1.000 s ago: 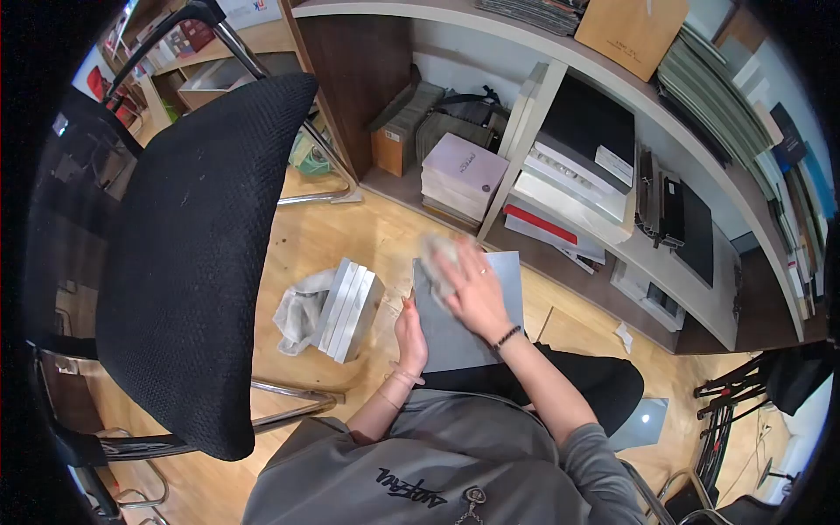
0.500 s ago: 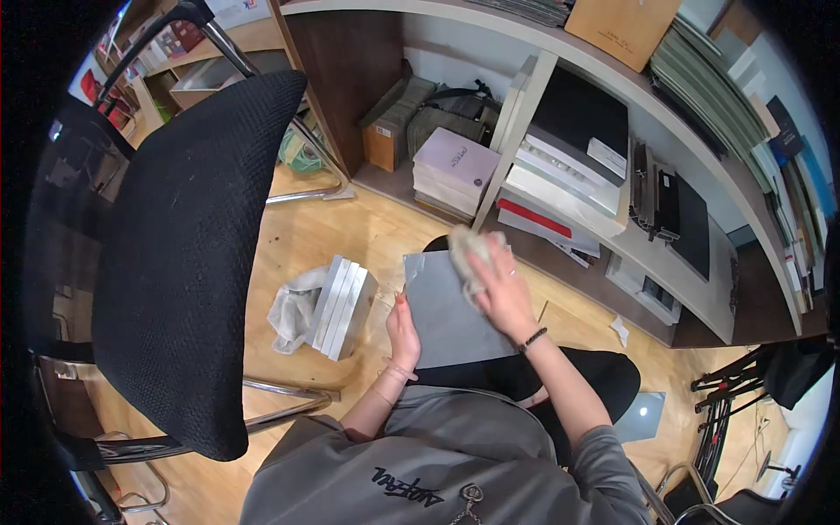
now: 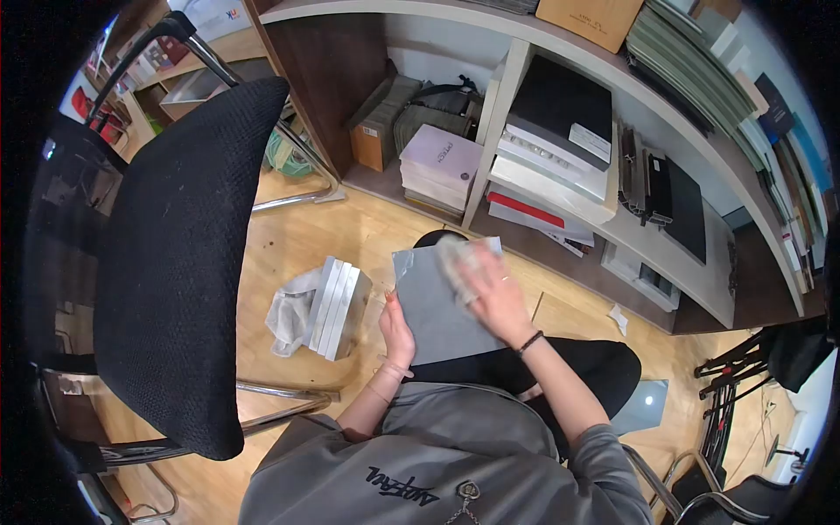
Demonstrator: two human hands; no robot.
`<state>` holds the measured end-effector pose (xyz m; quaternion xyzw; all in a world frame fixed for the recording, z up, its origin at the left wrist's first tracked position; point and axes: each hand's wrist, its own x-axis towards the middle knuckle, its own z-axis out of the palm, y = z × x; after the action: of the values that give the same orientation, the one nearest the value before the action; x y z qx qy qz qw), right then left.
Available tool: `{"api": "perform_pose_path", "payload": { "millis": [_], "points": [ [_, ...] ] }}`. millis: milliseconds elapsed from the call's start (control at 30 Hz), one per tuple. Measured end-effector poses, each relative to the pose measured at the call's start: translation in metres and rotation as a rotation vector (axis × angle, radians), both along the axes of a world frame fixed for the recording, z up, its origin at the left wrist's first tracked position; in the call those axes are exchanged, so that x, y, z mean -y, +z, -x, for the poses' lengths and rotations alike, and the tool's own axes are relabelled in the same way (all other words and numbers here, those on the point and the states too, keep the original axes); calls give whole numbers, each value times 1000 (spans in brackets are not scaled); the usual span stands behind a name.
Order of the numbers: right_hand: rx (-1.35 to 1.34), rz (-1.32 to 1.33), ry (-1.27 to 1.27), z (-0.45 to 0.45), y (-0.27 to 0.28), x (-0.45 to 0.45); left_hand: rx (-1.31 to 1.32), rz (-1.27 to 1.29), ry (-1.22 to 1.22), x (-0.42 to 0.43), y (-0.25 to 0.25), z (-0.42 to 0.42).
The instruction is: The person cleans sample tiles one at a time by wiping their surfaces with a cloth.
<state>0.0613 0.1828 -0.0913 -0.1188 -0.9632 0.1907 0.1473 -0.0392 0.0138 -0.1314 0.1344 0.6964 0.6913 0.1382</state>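
A flat grey rectangular panel (image 3: 442,311) lies tilted over my lap, with a clear film-like patch at its upper left corner. My left hand (image 3: 398,337) grips the panel's left edge, thumb on the near side. On the panel's upper right part, my right hand (image 3: 497,296) presses a crumpled beige cloth (image 3: 457,267), both blurred by motion. To the left on the floor stands a stack of several grey slabs (image 3: 337,306) with pale edges, leaning against a crumpled whitish cloth (image 3: 291,315).
A black mesh chair (image 3: 179,262) with metal legs fills the left side. Ahead, a curved shelf unit (image 3: 499,166) holds books (image 3: 442,162), binders and folders. Another glossy grey panel (image 3: 643,407) lies on the floor by my right knee. Folded black stands are at the far right.
My right hand and the beige cloth have shifted slightly left and down across the panel. The left hand keeps its hold. The whole view has turned a little.
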Motion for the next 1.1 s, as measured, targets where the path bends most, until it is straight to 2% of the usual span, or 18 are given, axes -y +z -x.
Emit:
{"api": "perform_pose_path", "payload": {
  "millis": [33,133,167,233,267,333,500,567,733,800,833,933,967,1033,1067,1100],
  "points": [
    [-2,-6,4,1,-1,-2,-2,-18,0,-2,4,0],
    [-205,46,-267,2,-3,-6,8,-4,-17,0,3,2],
    [-205,44,-268,0,1,0,23,28,-30,3,0,2],
    [-25,-154,-95,-12,7,27,36,63,-44,6,-9,4],
    [-27,-152,-97,-20,7,39,47,67,-49,7,-10,6],
    [19,0,337,-30,7,58,68,77,-62,7,-11,8],
    [59,-32,317,-24,10,23,41,-8,38,0,-5,-2],
    [-53,-33,-66,-18,8,8,14,15,40,-1,-3,-1],
    [-107,-93,-277,-10,8,35,-15,72,-1,3,-3,3],
    [-7,-115,40,-22,2,52,3,45,-7,2,-7,5],
    [-4,-115,33,-26,3,54,21,22,-5,2,-8,5],
    [60,54,436,-40,6,52,31,8,4,0,-11,5],
    [65,54,429,-39,5,43,22,18,21,-2,-11,3],
    [-56,-118,289,-29,3,18,20,32,34,-1,-12,-1],
    [-52,-120,286,-27,2,13,18,27,32,-1,-10,-1],
    [-96,-57,154,-24,3,7,13,19,33,-3,-8,1]
  ]
}}
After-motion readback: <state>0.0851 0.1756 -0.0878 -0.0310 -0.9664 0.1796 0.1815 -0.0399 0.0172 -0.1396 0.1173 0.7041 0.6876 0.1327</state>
